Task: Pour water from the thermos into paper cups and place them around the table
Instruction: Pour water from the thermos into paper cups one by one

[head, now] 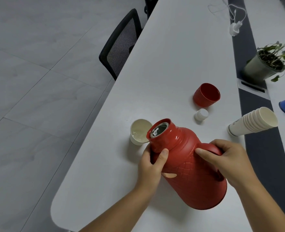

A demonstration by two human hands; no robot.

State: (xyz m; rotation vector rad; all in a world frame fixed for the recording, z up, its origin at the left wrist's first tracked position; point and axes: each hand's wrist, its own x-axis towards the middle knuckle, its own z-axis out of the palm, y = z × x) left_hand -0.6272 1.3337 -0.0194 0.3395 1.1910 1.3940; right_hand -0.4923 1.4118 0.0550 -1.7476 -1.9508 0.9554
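Red thermos (pixel 188 166) tilted, open mouth over paper cup (pixel 139 132). Left hand (pixel 152 166) grips neck; right hand (pixel 228 158) holds handle. Cup stack (pixel 253 121) right of thermos.

Red thermos (pixel 188 166) at centre, quilted diamond pattern on body, silvery inside mouth, small copper-toned tab low on side. Red cap (pixel 206 94) at 1 o'clock; white stopper (pixel 201 114) just below. Cream-white paper cup (pixel 139 132) at 10 o'clock. White cup stack (pixel 252 122) at 3 o'clock. Pale grey-white table (pixel 180 56), dark grey centre strip (pixel 253 104). Black mesh chair (pixel 121 42) at 11 o'clock. Green plant (pixel 275 54), dull green pot (pixel 259 67), at 2 o'clock.
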